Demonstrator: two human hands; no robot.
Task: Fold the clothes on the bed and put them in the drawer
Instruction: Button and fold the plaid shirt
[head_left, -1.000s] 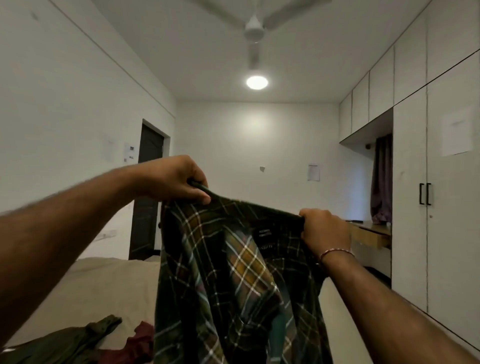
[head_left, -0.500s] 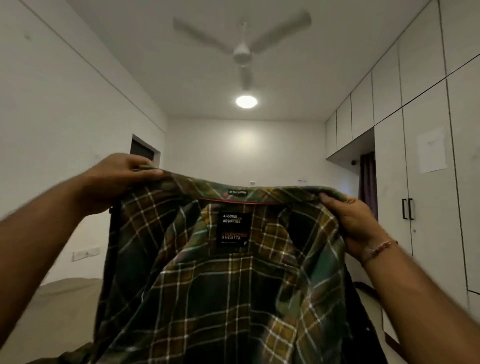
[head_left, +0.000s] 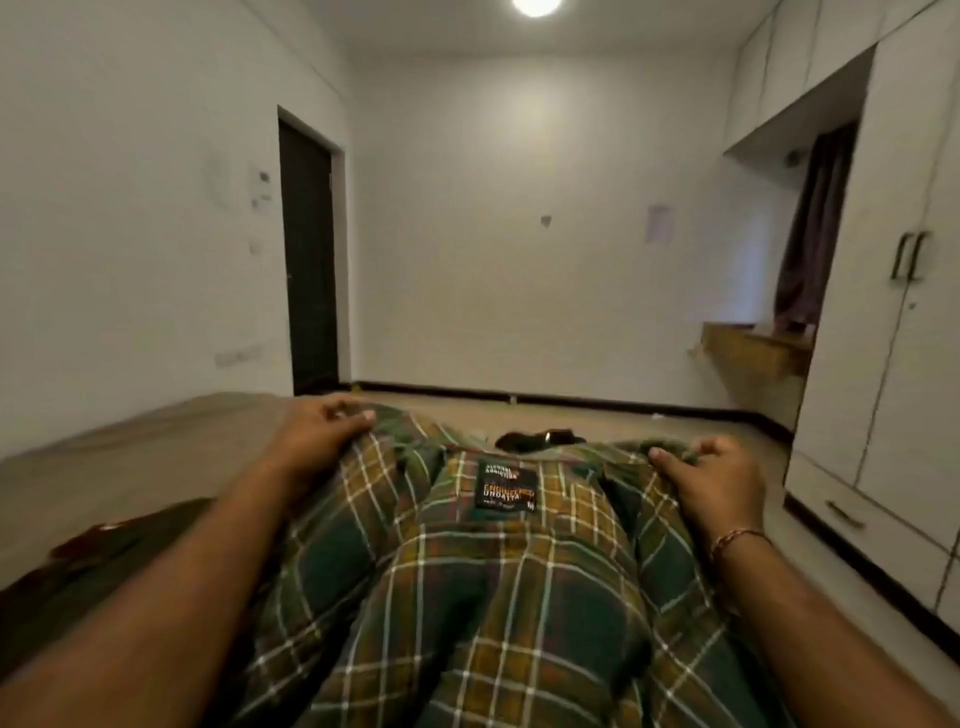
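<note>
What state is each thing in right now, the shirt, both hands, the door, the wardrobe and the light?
Plaid shirt: unfolded, spread out, label facing up.
Left hand: gripping the shirt's shoulder.
Right hand: gripping the other shoulder.
Door: closed.
Wardrobe doors: closed.
Ceiling light: on.
Olive garment: crumpled, unfolded.

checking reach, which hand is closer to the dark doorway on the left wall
Left. The left hand grips the plaid shirt just below the doorway; the right hand grips its other shoulder, over toward the wardrobe.
</note>
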